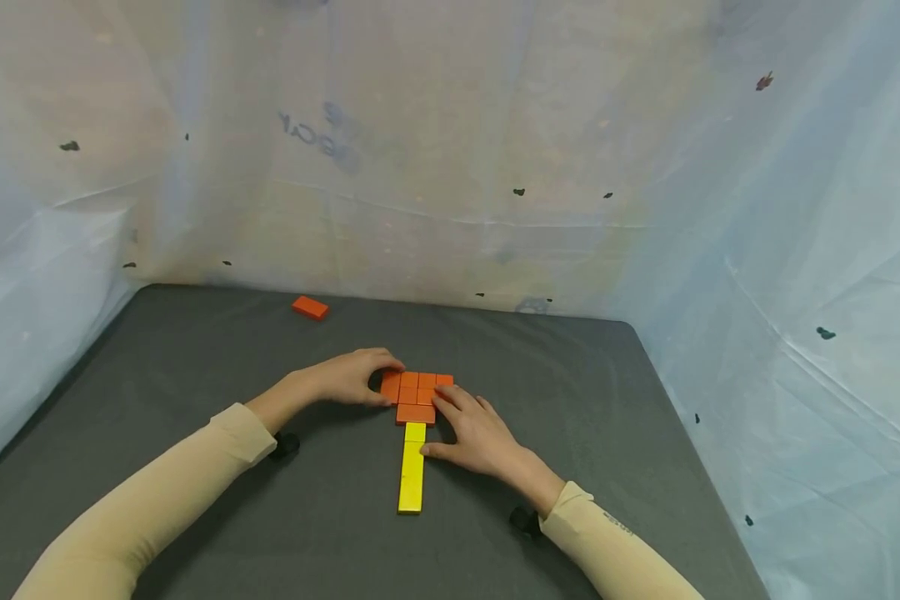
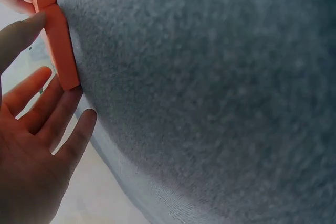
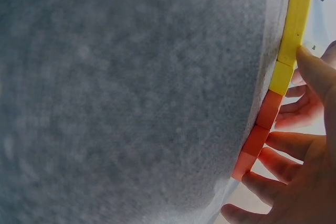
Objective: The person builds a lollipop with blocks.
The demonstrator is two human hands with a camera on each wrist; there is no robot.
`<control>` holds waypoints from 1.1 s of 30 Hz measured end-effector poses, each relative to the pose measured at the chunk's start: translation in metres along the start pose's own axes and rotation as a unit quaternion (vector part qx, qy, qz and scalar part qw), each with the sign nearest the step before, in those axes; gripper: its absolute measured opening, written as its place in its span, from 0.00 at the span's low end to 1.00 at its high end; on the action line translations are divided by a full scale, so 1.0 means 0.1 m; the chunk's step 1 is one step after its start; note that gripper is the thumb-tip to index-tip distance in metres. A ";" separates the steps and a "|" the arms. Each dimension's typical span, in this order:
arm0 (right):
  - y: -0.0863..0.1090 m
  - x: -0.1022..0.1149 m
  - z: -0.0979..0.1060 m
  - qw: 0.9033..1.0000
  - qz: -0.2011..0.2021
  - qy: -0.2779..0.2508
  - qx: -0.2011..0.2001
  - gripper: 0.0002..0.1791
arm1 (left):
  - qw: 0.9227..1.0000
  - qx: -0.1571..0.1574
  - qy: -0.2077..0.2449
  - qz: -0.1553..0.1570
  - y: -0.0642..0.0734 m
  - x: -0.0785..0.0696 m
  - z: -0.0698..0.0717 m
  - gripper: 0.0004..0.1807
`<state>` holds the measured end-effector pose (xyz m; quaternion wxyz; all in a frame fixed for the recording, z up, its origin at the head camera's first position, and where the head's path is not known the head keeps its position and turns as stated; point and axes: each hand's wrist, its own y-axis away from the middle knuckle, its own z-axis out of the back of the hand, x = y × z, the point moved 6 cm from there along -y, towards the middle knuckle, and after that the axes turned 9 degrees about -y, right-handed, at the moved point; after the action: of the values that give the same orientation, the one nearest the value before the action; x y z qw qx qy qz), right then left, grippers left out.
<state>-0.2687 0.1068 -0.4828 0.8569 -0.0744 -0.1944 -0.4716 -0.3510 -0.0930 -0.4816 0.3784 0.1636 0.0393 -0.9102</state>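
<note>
Flat orange blocks (image 1: 417, 389) lie edge to edge on the dark table, with one wide orange block (image 1: 416, 414) below them. A short yellow block (image 1: 416, 432) and a long yellow block (image 1: 411, 479) run from it toward the front. My left hand (image 1: 348, 379) pinches the leftmost orange block (image 2: 62, 48) between thumb and fingers, one at each end. My right hand (image 1: 480, 435) spreads along the right side: its fingertips touch the end orange block (image 3: 253, 150), and its thumb rests against the long yellow block.
A loose orange block (image 1: 311, 307) lies near the table's back edge, left of the group. Translucent plastic sheeting (image 1: 420, 167) hangs behind and beside the grey-black tabletop (image 1: 555, 367). A black device (image 1: 525, 522) sits under the right wrist.
</note>
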 end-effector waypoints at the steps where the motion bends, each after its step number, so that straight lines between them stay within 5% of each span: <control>1: 0.00 0.00 0.00 1.000 0.000 0.001 0.000 0.48 | 1.000 -0.003 0.000 -0.001 0.00 0.00 0.00 0.32; 12: -0.01 -0.01 0.01 1.000 0.000 0.010 -0.003 0.47 | 1.000 -0.019 0.009 0.009 0.00 0.00 -0.02 0.31; 17: -0.01 -0.02 0.03 1.000 0.007 0.006 -0.007 0.47 | 0.998 -0.057 0.013 0.030 0.05 0.09 0.06 0.30; 25: -0.01 -0.02 0.08 1.000 0.011 -0.007 -0.018 0.46 | 0.981 -0.170 -0.011 0.096 0.17 0.59 0.34 0.26; 33: -0.02 0.00 0.00 1.000 0.014 0.002 0.010 0.50 | 0.964 -0.207 -0.052 0.156 0.34 1.15 0.54 0.22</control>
<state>-0.2701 0.1061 -0.4834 0.8644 -0.0680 -0.1965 -0.4578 -0.4181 -0.2056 -0.4664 0.5428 0.0388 0.1811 -0.8192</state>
